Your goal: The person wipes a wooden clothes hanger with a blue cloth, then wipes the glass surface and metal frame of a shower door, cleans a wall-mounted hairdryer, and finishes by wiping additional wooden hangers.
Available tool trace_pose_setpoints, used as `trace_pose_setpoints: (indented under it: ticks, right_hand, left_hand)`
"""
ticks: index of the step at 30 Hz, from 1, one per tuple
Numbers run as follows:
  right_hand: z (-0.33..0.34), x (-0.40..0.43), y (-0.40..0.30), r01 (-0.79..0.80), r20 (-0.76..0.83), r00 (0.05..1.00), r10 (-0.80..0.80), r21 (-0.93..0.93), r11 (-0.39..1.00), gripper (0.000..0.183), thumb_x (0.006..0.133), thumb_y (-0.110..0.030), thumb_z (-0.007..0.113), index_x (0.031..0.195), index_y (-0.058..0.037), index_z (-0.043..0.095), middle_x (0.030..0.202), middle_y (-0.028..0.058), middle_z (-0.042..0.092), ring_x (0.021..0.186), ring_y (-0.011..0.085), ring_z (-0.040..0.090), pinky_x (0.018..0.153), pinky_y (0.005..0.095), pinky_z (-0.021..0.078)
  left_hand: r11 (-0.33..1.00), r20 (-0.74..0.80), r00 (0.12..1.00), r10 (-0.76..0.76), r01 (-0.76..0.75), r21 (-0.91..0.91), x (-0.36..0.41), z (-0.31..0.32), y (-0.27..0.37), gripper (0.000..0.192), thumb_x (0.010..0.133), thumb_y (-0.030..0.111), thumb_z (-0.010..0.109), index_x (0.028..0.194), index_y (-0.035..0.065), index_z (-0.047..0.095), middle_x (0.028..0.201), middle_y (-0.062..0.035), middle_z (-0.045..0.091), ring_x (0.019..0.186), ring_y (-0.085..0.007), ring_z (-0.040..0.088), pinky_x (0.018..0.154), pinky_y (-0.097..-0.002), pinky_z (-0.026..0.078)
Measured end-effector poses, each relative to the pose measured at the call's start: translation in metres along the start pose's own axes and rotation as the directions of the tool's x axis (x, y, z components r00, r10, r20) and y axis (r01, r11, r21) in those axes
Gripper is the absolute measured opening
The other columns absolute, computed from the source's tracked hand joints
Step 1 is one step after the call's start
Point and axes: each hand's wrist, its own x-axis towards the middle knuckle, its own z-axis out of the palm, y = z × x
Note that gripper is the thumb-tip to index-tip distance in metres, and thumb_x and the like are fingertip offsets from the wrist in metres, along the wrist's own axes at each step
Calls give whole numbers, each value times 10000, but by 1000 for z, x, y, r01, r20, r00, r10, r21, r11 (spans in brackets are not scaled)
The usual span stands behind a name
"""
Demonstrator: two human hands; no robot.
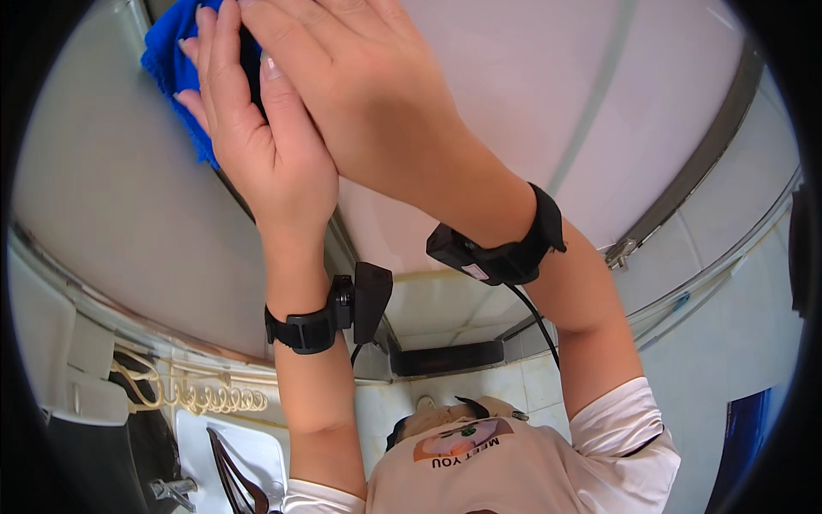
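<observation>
My left hand (257, 135) lies against a blue cloth (168, 61) at the upper left, its fingers spread over the fabric. Behind the cloth runs the metal upright (234, 189) between two smooth panels. My right hand (372, 96) crosses over the thumb side of my left hand and touches it. The right fingertips pass out of the top of the picture, so their grip is hidden. A pale, glossy panel (507, 83) fills the area right of my hands, and a greyish panel (115, 212) lies to the left. Each wrist wears a black strapped device.
A dark frame edge (700, 154) with a metal catch (620, 254) borders the right side. Lower left are a coiled cream cord (221, 399), a white washbasin (257, 440), a metal tap (172, 489) and brown hangers (234, 478). A black cable (538, 318) hangs from the right wrist device.
</observation>
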Motion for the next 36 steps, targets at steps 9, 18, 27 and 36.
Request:
trace_pose_setpoints:
  ticks: [9, 18, 27, 36]
  right_hand:
    - [-46, -80, -15, -170, 292, 939, 181, -65, 983, 420, 755, -106, 550, 1171, -50, 540, 1243, 95, 532, 1190, 263, 466, 1002, 395, 326]
    - [-90, -45, 24, -108, 86, 987, 132, -240, 965, 350, 738, -97, 555, 1070, 12, 565, 1195, 174, 531, 1164, 351, 464, 962, 475, 353]
    - [-168, -71, 72, -253, 127, 948, 292, -255, 933, 479, 744, -6, 486, 1223, -14, 493, 1303, 206, 444, 1231, 413, 382, 1020, 511, 277]
    - [-216, -142, 84, -374, 72, 908, 412, -299, 878, 377, 763, -75, 494, 1126, -8, 571, 1221, 176, 524, 1188, 375, 440, 997, 489, 305]
  left_hand:
    - [873, 273, 945, -180, 26, 486, -105, 7, 24, 492, 895, 199, 409, 1341, -6, 371, 1416, -193, 317, 1337, -401, 205, 1059, -542, 47]
    - [905, 324, 946, 21, -156, 396, -53, 70, 45, 556, 889, 244, 433, 1385, 37, 292, 1459, -172, 223, 1354, -362, 177, 1063, -533, 35]
    - [883, 389, 908, 156, -305, 358, -38, 141, 103, 527, 884, 242, 438, 1370, 62, 341, 1454, -116, 281, 1348, -303, 235, 1041, -470, 78]
    - [874, 319, 948, -1, -154, 461, -127, 196, 153, 466, 850, 260, 444, 1278, 82, 491, 1362, -93, 432, 1255, -216, 385, 1006, -451, 116]
